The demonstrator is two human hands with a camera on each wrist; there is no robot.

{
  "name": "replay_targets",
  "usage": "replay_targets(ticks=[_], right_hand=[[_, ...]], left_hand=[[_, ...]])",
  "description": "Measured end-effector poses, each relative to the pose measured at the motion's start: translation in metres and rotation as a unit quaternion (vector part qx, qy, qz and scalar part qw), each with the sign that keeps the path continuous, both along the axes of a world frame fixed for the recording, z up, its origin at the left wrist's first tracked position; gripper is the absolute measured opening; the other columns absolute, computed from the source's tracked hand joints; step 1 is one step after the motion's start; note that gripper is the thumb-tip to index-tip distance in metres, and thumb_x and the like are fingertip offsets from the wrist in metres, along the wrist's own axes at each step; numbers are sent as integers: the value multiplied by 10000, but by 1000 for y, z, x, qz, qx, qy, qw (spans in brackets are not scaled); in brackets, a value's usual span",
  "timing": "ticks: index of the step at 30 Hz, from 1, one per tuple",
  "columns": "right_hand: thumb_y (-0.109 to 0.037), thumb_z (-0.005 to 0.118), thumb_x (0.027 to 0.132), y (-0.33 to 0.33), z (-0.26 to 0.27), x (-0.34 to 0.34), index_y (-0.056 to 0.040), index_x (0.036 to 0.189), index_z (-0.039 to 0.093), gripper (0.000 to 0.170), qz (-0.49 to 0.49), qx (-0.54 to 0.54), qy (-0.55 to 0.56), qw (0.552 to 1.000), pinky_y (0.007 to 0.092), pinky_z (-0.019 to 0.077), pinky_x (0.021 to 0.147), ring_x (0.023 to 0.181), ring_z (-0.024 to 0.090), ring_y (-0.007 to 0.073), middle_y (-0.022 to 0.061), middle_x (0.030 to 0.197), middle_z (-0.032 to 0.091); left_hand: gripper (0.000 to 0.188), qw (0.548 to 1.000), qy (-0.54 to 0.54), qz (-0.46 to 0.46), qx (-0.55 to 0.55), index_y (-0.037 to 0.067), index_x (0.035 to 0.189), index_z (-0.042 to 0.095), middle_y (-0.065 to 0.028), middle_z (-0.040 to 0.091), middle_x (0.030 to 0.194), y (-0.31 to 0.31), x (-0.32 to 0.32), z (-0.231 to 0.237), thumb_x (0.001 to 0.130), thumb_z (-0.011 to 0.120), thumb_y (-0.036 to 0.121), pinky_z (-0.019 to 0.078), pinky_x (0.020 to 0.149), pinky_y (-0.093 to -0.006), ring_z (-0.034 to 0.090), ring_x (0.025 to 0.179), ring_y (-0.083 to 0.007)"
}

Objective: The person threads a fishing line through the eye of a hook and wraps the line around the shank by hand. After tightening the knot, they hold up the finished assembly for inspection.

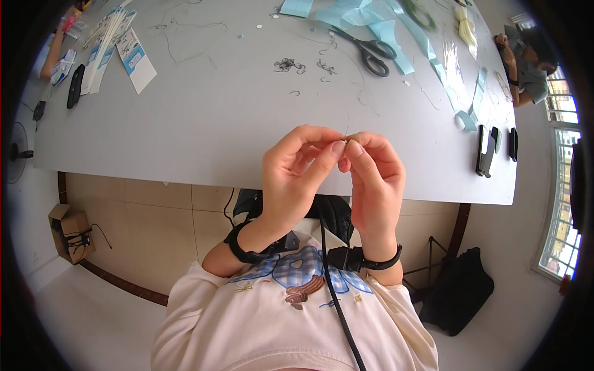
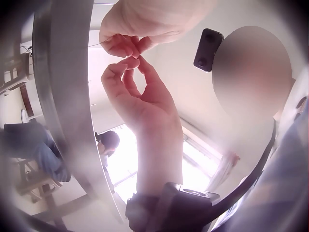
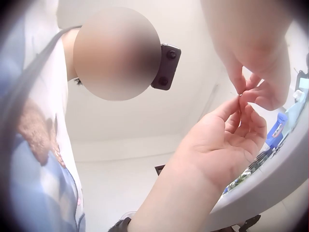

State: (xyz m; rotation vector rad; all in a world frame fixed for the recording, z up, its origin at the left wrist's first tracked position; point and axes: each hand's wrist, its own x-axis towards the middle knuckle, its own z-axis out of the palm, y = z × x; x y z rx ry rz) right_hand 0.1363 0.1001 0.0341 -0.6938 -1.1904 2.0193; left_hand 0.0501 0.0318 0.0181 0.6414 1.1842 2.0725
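Note:
Over the table's near edge, my left hand (image 1: pixel 291 170) and right hand (image 1: pixel 378 176) meet fingertip to fingertip. Both pinch between thumb and index finger at one spot. A thin, pale fishing line (image 1: pixel 348 122) sticks up from between the fingertips toward the table; its other part is hidden by the fingers. In the left wrist view the line (image 2: pixel 99 45) runs out sideways from the pinch. Beyond the hands on the table lie a single small fish hook (image 1: pixel 295 93), a dark pile of hooks (image 1: pixel 289 65) and a smaller cluster of hooks (image 1: pixel 325 67).
Black scissors (image 1: pixel 371 55) lie behind the hooks, beside light-blue strips (image 1: pixel 396 46). A stapler (image 1: pixel 487 151) sits at the table's right end. Printed cards (image 1: pixel 135 60) and a black object (image 1: pixel 75 86) lie at left. People sit at the far corners. A cardboard box (image 1: pixel 71 232) stands on the floor.

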Motion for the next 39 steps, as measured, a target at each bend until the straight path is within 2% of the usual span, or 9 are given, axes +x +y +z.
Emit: replay_targets(ticks=[4,6,7,9,13,15,21,31,39], right_hand=[[-4,587,807,-2,2,-1,28,883,562,87,-8,47,-18,999,219,424,659,717,535,105,54,828,599],[12,593,794,-2,2,-1,34,859,558,76,-9,157,-75,985,216,422,639,696,521,94,47,802,594],[12,593,794,0,2,0,34,859,558,76,-9,157,-75,985,216,422,639,696,521,94,47,802,594],[19,606,775,5,0,3,32,824,556,71,-13,336,-142,931,220,418,636,676,501,89,39,766,582],[23,609,762,8,10,7,26,790,558,58,15,328,-154,932,219,410,635,668,483,86,42,771,571],[21,608,763,8,12,8,27,791,565,53,-16,250,-109,962,218,405,647,690,482,84,56,828,577],[23,588,780,6,10,2,33,833,573,56,35,239,-71,968,212,388,660,724,479,85,69,899,586],[15,582,791,5,11,-1,35,861,576,73,37,222,-53,973,211,392,653,730,493,87,68,890,592],[-19,576,817,9,20,-5,43,857,574,74,50,154,-50,986,212,413,654,732,504,81,68,873,595]], left_hand=[[84,1000,10,15,6,-26,897,574,-56,601,801,0,-1,0,834,565,30,457,632,-213,561,692,-94],[83,1000,22,22,2,-24,885,580,-51,601,813,-1,-1,-2,837,567,42,449,640,-207,555,720,-86],[83,1000,21,22,2,-24,885,580,-51,601,813,-2,-1,-2,837,567,42,449,640,-207,555,720,-86],[87,999,37,7,-30,-17,886,584,-41,600,820,-4,-2,-3,836,572,54,437,647,-200,548,742,-78],[90,998,36,-16,-51,-9,887,587,-33,600,819,-7,-4,2,834,577,64,421,649,-197,542,739,-70],[86,999,-3,-19,-47,1,886,589,-26,598,815,-7,-4,6,831,580,66,414,645,-201,540,736,-65],[69,998,38,-15,-55,8,879,588,-21,600,810,-7,-3,3,836,561,55,406,635,-204,547,728,-68],[43,996,78,-8,-51,17,826,574,-7,596,736,-11,-3,-1,808,566,55,390,622,-216,516,676,-65],[71,992,105,-23,-69,15,785,567,-16,583,695,-14,-3,0,799,577,84,385,618,-224,488,645,-82]])
